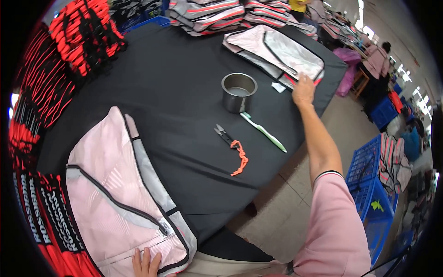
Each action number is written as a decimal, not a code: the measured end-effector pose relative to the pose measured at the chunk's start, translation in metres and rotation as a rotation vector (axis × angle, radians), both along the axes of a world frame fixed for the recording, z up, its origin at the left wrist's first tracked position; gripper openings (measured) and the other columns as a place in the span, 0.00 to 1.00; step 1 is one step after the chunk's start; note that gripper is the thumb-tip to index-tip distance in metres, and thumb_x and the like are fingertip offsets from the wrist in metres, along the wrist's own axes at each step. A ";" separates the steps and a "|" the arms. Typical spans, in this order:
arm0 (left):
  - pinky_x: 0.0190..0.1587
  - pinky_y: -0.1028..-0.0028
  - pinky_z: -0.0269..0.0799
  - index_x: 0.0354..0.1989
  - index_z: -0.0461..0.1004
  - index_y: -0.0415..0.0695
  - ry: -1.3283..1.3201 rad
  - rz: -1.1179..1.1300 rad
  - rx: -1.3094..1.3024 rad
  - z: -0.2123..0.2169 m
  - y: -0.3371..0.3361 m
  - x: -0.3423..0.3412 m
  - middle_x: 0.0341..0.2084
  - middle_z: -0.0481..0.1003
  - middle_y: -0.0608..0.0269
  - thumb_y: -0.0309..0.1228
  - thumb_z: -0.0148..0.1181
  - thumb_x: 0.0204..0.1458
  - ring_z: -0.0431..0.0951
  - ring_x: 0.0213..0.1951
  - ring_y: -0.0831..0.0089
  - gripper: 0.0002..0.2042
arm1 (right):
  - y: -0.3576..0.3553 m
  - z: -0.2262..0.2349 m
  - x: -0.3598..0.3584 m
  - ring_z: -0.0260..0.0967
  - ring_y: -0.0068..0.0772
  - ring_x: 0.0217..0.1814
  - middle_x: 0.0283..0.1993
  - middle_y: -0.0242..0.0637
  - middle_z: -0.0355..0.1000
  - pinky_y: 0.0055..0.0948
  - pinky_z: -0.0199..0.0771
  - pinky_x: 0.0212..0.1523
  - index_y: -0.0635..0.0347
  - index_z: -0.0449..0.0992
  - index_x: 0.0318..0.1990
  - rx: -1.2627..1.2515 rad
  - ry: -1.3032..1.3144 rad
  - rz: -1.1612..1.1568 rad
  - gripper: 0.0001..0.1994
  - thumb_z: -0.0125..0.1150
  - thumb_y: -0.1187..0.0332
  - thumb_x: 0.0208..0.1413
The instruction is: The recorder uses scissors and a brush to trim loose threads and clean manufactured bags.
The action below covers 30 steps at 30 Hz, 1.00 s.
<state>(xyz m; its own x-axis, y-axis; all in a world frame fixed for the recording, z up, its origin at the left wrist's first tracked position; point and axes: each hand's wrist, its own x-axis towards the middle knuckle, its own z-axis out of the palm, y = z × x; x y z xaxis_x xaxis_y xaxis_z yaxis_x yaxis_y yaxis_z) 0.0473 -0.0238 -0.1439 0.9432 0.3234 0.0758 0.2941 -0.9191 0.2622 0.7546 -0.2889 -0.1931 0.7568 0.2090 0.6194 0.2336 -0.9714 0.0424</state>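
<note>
A pink fabric bag piece (110, 166) with black binding and a grey side strip lies at the near left. My left hand (146, 263) rests on its lower edge, fingers spread out flat; the rest of that hand is cut off by the picture's lower rim. Toward the far right, my right arm reaches out to a second pink and grey bag piece (258, 41). Its near corner, by a red strip, is between the fingers of my right hand (303, 90), with the thumb side partly hidden. A small white tag (278, 87) lies beside that corner.
On the black-covered table (152, 69) stand a metal cup (239, 101), a green-white toothbrush (265, 131) and thread snips (224, 135) with an orange cord. Red-black straps (87, 37) line the left edge. Stacked bag pieces (207, 16) sit behind; blue crates (369, 180) stand right.
</note>
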 end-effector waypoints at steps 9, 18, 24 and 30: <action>0.63 0.47 0.56 0.59 0.71 0.47 -0.003 0.047 -0.039 0.006 -0.001 0.003 0.61 0.65 0.47 0.55 0.54 0.54 0.60 0.63 0.39 0.30 | 0.006 -0.004 0.022 0.70 0.49 0.51 0.47 0.44 0.72 0.50 0.69 0.51 0.63 0.77 0.47 -0.133 0.190 -0.017 0.17 0.59 0.60 0.56; 0.63 0.47 0.55 0.58 0.72 0.48 -0.042 0.035 -0.053 0.003 0.000 0.002 0.61 0.66 0.48 0.54 0.56 0.53 0.61 0.64 0.41 0.29 | 0.016 0.073 -0.013 0.70 0.47 0.45 0.39 0.41 0.71 0.46 0.69 0.43 0.61 0.77 0.34 0.046 -0.266 -0.004 0.08 0.56 0.67 0.52; 0.63 0.47 0.55 0.60 0.71 0.49 -0.052 0.048 -0.094 0.005 -0.001 0.000 0.63 0.64 0.49 0.49 0.61 0.49 0.59 0.65 0.42 0.30 | 0.018 0.193 -0.003 0.69 0.51 0.42 0.37 0.47 0.71 0.46 0.70 0.43 0.63 0.77 0.32 0.134 -0.591 0.203 0.08 0.54 0.68 0.53; 0.63 0.47 0.55 0.60 0.70 0.51 -0.092 0.043 -0.132 0.002 0.002 -0.003 0.63 0.64 0.52 0.46 0.64 0.46 0.58 0.66 0.44 0.30 | 0.109 0.289 -0.067 0.69 0.50 0.46 0.39 0.45 0.71 0.44 0.70 0.47 0.63 0.76 0.35 0.033 -0.699 0.382 0.08 0.55 0.69 0.52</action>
<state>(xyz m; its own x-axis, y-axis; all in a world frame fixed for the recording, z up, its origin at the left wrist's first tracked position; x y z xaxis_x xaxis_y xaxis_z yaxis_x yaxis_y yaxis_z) 0.0447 -0.0220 -0.1416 0.9193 0.3763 0.1154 0.3015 -0.8618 0.4078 0.6877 -0.1804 0.0957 0.0701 0.3489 0.9345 0.4805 -0.8328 0.2749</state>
